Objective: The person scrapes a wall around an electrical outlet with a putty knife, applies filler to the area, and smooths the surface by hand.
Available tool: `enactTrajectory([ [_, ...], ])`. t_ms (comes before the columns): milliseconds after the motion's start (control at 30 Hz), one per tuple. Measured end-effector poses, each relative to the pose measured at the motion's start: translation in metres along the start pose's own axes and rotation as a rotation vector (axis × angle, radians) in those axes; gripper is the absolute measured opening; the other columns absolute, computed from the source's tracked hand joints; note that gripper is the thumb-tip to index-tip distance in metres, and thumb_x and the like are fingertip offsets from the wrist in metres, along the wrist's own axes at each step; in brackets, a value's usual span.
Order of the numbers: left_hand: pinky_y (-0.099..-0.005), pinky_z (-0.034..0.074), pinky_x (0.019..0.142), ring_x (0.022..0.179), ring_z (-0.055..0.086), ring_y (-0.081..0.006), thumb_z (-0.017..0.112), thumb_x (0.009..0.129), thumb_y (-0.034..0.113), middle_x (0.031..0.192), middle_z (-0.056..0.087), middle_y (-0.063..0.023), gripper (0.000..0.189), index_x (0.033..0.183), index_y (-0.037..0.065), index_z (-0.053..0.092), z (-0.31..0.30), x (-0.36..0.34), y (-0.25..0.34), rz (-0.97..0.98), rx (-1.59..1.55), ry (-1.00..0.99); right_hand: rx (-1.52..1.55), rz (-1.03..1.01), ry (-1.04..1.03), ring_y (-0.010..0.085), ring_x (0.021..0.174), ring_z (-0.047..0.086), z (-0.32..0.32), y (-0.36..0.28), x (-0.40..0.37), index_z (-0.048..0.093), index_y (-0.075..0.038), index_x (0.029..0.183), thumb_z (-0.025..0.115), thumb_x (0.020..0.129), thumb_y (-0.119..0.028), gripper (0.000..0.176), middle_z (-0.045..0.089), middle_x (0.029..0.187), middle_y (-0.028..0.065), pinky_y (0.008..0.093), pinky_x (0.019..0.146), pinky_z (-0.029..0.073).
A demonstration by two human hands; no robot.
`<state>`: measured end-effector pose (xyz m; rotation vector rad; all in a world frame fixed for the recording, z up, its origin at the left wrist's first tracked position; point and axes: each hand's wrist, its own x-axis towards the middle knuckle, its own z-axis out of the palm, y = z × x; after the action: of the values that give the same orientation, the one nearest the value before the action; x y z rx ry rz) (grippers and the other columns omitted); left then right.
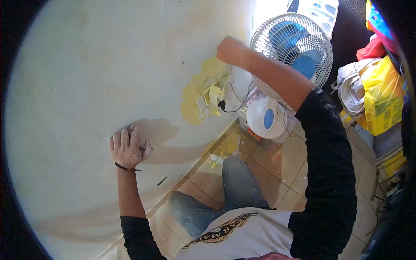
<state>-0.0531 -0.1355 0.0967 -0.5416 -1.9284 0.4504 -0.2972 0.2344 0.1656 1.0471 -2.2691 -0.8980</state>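
**Matt wall, one rough patch**

The wall is matt pale cream paint, pretty smooth all over. The chipped patch is rough and flaky: a yellow layer with grey crumbly stuff in the middle. The fan is glossy white plastic with a thin wire grille and blue see-through blades. The floor tiles have a dull, dusty sheen. The wad under the left hand looks rough and greyish, cloth or paper, can't tell. The jeans are dusty denim.

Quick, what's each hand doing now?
Left hand: closed on a greyish wad, pressed to the wall.
Right hand: closed fist; contents cannot be told.
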Motion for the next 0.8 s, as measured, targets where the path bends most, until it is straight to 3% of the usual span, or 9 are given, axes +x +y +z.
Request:
enactTrajectory([
  [167,-0.0405,0.042,0.063,0.078,0.057,-0.0288,0.064,0.073,0.038,0.094,0.062,-0.0129,0.04,0.097,0.007,0.063,-0.003,0.002,0.001,-0.008,-0.004,-0.012,-0.103,0.054,0.024,0.0241,0.079,0.07,-0.017,0.029,0.001,0.074,-0.013,0.074,0.065,0.078,-0.014,0.01,0.071,0.076,0.0051,0.0414,0.08,0.052],
  [267,-0.0406,0.042,0.063,0.078,0.057,-0.0285,0.064,0.072,0.037,0.095,0.062,-0.0129,0.04,0.098,0.007,0.062,-0.002,0.001,0.0,0.014,0.001,0.015,-0.076,0.032,0.067,0.023,0.08,0.07,0.023,0.017,0.003,0.074,-0.013,0.073,0.066,0.078,-0.014,0.01,0.072,0.077,0.0041,0.0409,0.079,0.051],
  [400,-0.0436,0.043,0.07,0.087,0.056,-0.0317,0.064,0.07,0.04,0.102,0.06,-0.0151,0.047,0.104,0.008,0.063,0.007,-0.011,-0.002,-0.027,-0.027,-0.023,-0.069,0.016,-0.091,0.0239,0.081,0.07,0.021,0.001,-0.001,0.075,-0.012,0.076,0.066,0.078,-0.014,0.009,0.072,0.077,0.0055,0.0387,0.077,0.053],
  [600,-0.043,0.043,0.068,0.083,0.056,-0.0308,0.065,0.068,0.038,0.099,0.059,-0.0137,0.045,0.102,0.008,0.064,-0.001,-0.008,0.002,-0.041,-0.041,-0.05,-0.042,0.066,-0.01,0.0242,0.082,0.071,0.032,0.009,0.0,0.075,-0.011,0.076,0.066,0.078,-0.013,0.01,0.072,0.079,0.0057,0.0387,0.069,0.054],
  [667,-0.043,0.043,0.067,0.081,0.056,-0.0307,0.066,0.068,0.037,0.099,0.059,-0.0134,0.044,0.101,0.009,0.064,0.002,-0.003,0.0,-0.058,-0.022,-0.053,-0.076,0.03,-0.225,0.0239,0.089,0.071,0.02,0.004,0.006,0.076,-0.011,0.087,0.065,0.083,-0.015,0.012,0.074,0.089,0.0042,0.0384,0.071,0.055],
  [800,-0.043,0.043,0.067,0.079,0.055,-0.0307,0.064,0.071,0.039,0.098,0.059,-0.0143,0.043,0.1,0.007,0.064,0.002,-0.006,-0.001,-0.036,-0.05,-0.056,-0.16,0.081,-0.08,0.0234,0.085,0.07,-0.004,0.033,0.002,0.075,-0.011,0.077,0.065,0.079,-0.013,0.01,0.073,0.082,0.0055,0.0372,0.073,0.054],
])
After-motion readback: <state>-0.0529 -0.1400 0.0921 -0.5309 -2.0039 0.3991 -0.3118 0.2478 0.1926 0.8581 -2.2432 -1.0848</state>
